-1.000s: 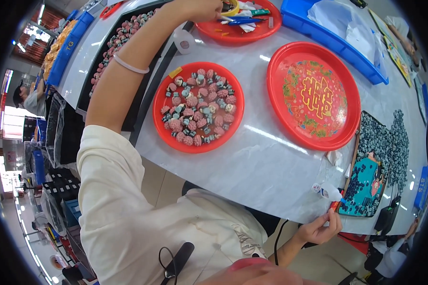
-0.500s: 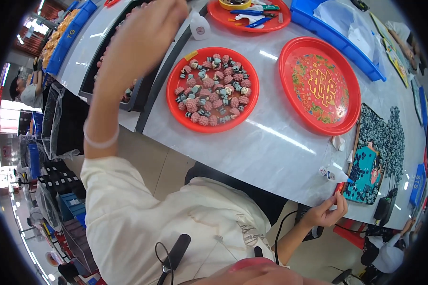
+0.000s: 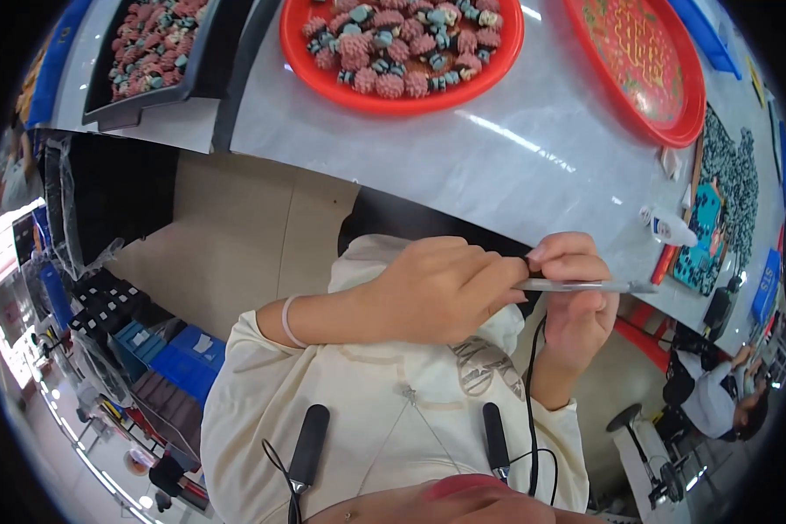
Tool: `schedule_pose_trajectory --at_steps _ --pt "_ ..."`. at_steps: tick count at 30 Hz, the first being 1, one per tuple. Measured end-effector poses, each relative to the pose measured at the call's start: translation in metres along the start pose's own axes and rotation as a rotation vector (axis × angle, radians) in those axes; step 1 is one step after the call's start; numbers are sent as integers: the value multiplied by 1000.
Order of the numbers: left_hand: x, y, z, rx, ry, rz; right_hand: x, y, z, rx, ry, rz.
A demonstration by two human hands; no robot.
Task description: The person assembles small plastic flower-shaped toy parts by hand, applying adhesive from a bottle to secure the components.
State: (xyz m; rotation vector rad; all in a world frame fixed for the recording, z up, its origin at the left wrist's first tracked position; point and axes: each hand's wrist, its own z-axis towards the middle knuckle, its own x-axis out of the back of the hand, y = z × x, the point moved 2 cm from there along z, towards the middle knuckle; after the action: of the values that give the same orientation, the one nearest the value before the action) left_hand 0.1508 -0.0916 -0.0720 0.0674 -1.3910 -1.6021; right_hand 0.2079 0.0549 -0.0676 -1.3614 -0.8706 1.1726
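Observation:
Close in front of my chest, my left hand [image 3: 450, 288] pinches one end of a slim, clear, pen-like stick [image 3: 576, 286]. The stick points right, level, and crosses in front of my right hand [image 3: 576, 306]. My right hand's fingers curl above the stick, with the thumb below it. Both hands' fingertips meet near the stick's left part, where a small dark spot shows; whatever the right fingertips hold there is hidden. Beyond my hands, a round red tray [image 3: 393, 96] carries many small pink, grey-blue and black decorated pieces.
A dark bin [image 3: 140, 113] of similar pieces stands far left. To the right are a flat red tray [image 3: 694, 113], a white squeeze bottle [image 3: 668, 227], a red stick-like item [image 3: 664, 262] and a teal panel [image 3: 700, 236] beside dark beads [image 3: 742, 201]. A black cable [image 3: 534, 384] hangs near my right wrist.
My left hand has come back from the far left to my chest and now holds the pen-like stick. My right hand has left the table's right edge to meet it. The view has tilted down.

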Motion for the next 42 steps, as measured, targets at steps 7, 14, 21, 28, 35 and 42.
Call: schedule_pose_trajectory --at_steps 7,14,21,28,35,42 --pt "10 -31 -12 -400 207 217 32 -8 -22 -133 147 85" --pt "12 -76 -28 -458 517 545 17 -19 -2 38 157 -1013" --pt "-3 -79 -32 -425 578 839 1 -6 14 111 123 -1038" --pt "-18 -106 -49 -464 560 835 -6 -4 18 224 28 -1103" --pt "-26 -116 -44 -532 646 976 -6 4 21 257 -33 -1106" --pt "-22 -115 -49 -509 569 996 -7 2 23 230 -31 -1121"
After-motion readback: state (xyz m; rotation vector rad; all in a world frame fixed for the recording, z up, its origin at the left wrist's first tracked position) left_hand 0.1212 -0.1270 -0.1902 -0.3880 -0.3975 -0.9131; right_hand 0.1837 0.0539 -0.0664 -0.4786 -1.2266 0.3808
